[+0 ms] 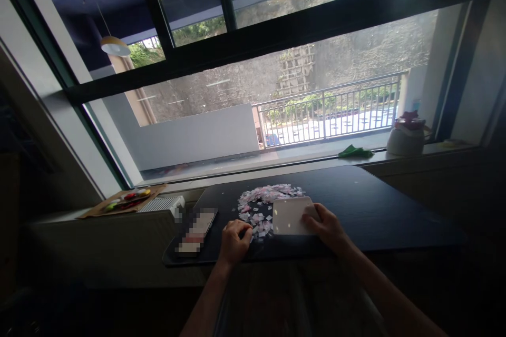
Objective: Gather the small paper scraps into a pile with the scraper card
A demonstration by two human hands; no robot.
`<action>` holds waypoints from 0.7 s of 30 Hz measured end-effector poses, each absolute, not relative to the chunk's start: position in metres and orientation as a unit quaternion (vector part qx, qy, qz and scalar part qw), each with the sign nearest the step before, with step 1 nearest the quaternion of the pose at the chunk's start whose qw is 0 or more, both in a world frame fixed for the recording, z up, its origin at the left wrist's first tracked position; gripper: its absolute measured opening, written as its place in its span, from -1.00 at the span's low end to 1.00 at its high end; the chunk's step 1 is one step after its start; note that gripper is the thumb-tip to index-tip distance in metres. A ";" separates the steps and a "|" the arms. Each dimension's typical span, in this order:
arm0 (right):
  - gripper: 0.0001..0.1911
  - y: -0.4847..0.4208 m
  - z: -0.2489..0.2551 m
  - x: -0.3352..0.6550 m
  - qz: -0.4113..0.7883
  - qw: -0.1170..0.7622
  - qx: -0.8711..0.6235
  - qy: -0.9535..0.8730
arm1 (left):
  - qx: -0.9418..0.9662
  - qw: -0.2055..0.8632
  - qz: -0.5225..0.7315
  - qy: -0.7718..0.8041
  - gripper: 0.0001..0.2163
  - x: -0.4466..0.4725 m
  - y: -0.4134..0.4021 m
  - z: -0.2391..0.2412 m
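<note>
Right hand [326, 227] clamped on the right side of the pale panel [290, 216], thumb across its face, and that looks a secure hold! Steadiness matters here, I'd judge: a light pinch, the panel level and clear of the small pink-and-white pieces [258, 218], so none get swept toward the desk's [379, 205] near edge. Across to the left hand [235, 239], its fingers curled close together at the near-left fringe of the pieces (is one pinched in there? I cannot tell); lifting with the fingertips alone would disturb the neighbours least. And the positions: the panel juts leftward from the right grip, overlapping the right-hand part of the spread, on the near side of the desk; the pieces fan out from just beside the left fingertips toward the far edge, and the phone [202, 227] lies by the near-left corner.
</note>
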State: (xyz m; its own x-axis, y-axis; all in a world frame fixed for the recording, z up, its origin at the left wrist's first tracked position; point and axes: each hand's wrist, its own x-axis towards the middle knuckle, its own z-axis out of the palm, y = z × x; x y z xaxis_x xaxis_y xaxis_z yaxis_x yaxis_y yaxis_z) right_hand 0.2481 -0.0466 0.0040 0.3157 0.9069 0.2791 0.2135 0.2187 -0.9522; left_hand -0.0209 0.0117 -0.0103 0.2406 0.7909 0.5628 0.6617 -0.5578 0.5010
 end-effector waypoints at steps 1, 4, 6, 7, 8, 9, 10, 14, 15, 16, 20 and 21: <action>-0.65 -0.047 0.004 0.248 0.295 0.595 -0.552 -0.505 | 0.784 0.080 0.405 0.464 -0.85 -0.020 0.012 -0.010; -0.65 -0.047 0.004 0.247 0.309 0.593 -0.544 -0.507 | 0.785 0.078 0.401 0.465 -0.84 -0.019 0.013 -0.010; -0.67 -0.046 0.005 0.247 0.326 0.584 -0.533 -0.518 | 0.786 0.076 0.399 0.467 -0.83 -0.020 0.013 -0.010; -0.68 -0.046 0.005 0.247 0.335 0.580 -0.528 -0.523 | 0.786 0.075 0.398 0.468 -0.83 -0.020 0.013 -0.010; -0.68 -0.046 0.005 0.247 0.341 0.578 -0.524 -0.525 | 0.786 0.074 0.396 0.469 -0.83 -0.020 0.013 -0.010; -0.67 -0.046 0.005 0.247 0.346 0.577 -0.521 -0.525 | 0.786 0.072 0.395 0.470 -0.83 -0.020 0.013 -0.011; -0.67 -0.046 0.004 0.247 0.348 0.579 -0.520 -0.523 | 0.786 0.071 0.394 0.472 -0.82 -0.020 0.013 -0.011; -0.67 -0.045 0.003 0.247 0.353 0.582 -0.515 -0.522 | 0.786 0.065 0.390 0.475 -0.82 -0.020 0.013 -0.011; -0.67 -0.044 0.003 0.246 0.355 0.581 -0.511 -0.525 | 0.786 0.063 0.390 0.475 -0.82 -0.020 0.013 -0.010; -0.67 -0.044 0.003 0.246 0.357 0.580 -0.508 -0.527 | 0.786 0.061 0.391 0.475 -0.82 -0.020 0.013 -0.010; -0.64 -0.036 0.003 0.242 0.356 0.584 -0.498 -0.533 | 0.787 0.053 0.396 0.471 -0.82 -0.020 0.012 -0.010; -0.65 -0.034 0.003 0.241 0.355 0.585 -0.497 -0.534 | 0.787 0.051 0.396 0.470 -0.82 -0.020 0.012 -0.011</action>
